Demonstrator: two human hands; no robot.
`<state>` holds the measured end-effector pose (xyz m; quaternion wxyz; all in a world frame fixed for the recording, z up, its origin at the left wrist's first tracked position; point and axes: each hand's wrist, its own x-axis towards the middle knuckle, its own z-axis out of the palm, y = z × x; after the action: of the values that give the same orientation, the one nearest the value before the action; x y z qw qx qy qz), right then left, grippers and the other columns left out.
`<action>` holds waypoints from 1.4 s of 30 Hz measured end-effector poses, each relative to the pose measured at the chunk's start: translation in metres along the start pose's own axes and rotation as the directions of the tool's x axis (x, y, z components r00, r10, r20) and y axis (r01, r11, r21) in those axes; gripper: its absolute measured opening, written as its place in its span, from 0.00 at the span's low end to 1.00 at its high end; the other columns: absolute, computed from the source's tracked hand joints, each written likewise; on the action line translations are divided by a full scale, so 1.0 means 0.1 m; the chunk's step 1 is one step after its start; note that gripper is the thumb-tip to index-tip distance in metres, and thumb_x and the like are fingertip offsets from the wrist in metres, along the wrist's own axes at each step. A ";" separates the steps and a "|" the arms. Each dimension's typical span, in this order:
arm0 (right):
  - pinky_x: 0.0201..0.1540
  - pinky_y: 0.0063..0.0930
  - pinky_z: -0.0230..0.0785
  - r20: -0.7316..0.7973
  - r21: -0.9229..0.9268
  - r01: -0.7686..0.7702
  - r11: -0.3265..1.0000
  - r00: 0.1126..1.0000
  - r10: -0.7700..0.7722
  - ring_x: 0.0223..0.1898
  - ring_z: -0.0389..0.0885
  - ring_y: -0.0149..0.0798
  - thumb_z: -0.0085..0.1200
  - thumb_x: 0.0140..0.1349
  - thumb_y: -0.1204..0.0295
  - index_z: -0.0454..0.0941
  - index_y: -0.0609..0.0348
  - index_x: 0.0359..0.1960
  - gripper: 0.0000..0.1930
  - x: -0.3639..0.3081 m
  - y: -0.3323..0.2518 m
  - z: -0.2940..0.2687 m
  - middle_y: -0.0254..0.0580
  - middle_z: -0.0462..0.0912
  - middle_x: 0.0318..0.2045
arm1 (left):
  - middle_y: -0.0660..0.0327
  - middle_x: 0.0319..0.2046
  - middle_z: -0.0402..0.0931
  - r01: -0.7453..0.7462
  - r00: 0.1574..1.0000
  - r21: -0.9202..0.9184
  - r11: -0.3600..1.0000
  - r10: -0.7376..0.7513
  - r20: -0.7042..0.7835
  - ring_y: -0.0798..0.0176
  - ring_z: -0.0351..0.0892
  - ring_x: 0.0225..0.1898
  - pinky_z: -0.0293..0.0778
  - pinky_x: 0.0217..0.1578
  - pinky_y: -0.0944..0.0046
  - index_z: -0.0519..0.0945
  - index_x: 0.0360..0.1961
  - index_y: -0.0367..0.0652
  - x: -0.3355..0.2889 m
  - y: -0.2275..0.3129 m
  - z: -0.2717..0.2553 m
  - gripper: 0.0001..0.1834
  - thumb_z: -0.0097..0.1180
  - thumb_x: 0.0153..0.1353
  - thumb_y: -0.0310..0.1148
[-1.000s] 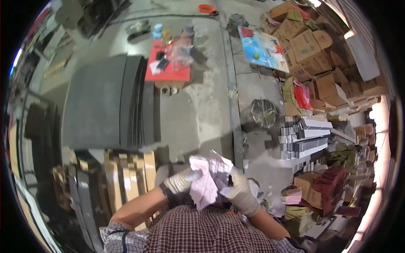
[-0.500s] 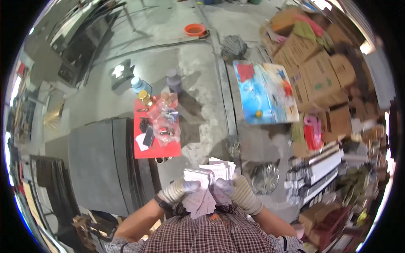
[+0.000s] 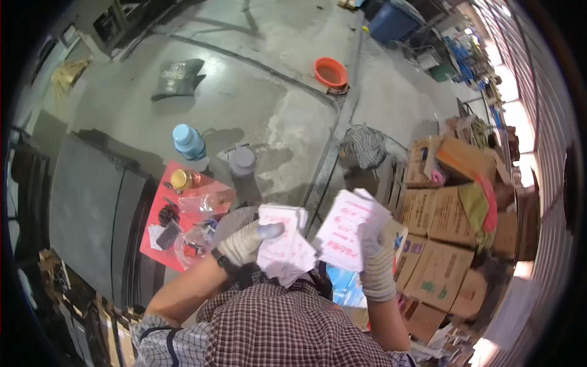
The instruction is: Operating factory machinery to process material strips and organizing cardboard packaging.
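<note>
Your left paper stack (image 3: pixel 285 255) sits fanned in front of you, your left grip (image 3: pixel 246 243) pinching it under the thumb; if that thumb eases, sheets could slip. Your right grip (image 3: pixel 377 260) pinches the right paper stack (image 3: pixel 347 229), whose uneven edges could shed sheets onto the floor (image 3: pixel 299 125).

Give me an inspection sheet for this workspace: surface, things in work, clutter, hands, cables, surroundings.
Surface: red tabletop at left, partly covered.
Job's things: left stack and right stack of printed pale slips.
Clutter: gold-lidded jar, clear plastic and dark flat object on the tabletop.
Hands: both gloved; left hand grips the left stack, right hand the right.
Cables: dark line across floor; cable or groove, cannot tell.
Surroundings: cardboard boxes at right, orange basin ahead.
</note>
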<state>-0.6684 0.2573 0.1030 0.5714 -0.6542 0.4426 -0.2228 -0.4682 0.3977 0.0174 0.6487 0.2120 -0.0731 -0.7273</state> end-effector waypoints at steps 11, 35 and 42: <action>0.47 0.25 0.73 0.296 -0.134 -0.040 0.990 0.952 0.079 0.45 0.79 0.32 0.51 0.62 0.74 0.66 0.71 0.59 0.24 3.85 -0.22 0.49 0.45 0.80 0.45 | 0.60 0.49 0.77 -0.185 0.930 -0.004 0.983 0.174 -0.324 0.66 0.78 0.49 0.74 0.52 0.64 0.72 0.58 0.39 2.49 1.71 -0.89 0.29 0.65 0.57 0.38; 0.44 0.27 0.71 0.969 -0.247 0.661 0.708 0.174 0.176 0.40 0.78 0.31 0.53 0.60 0.73 0.73 0.71 0.50 0.18 6.73 -1.45 5.25 0.42 0.81 0.39 | 0.59 0.55 0.75 -0.668 -0.279 0.076 -0.740 0.154 -0.948 0.58 0.73 0.57 0.68 0.60 0.56 0.71 0.59 0.44 1.50 2.50 -4.42 0.27 0.59 0.62 0.44; 0.47 0.27 0.70 0.793 -0.401 0.882 0.246 0.201 0.575 0.42 0.75 0.31 0.58 0.62 0.69 0.75 0.65 0.48 0.16 6.14 -1.64 6.61 0.42 0.81 0.42 | 0.65 0.51 0.79 -0.395 -0.157 0.444 -0.804 -0.417 -0.895 0.60 0.78 0.52 0.75 0.47 0.56 0.78 0.52 0.53 1.21 2.04 -5.83 0.24 0.60 0.58 0.52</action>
<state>0.2243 0.1020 -0.0372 0.1321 -0.8698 -0.0991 0.4649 -0.0554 0.3478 -0.4551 -0.6594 0.2459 -0.5288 -0.4744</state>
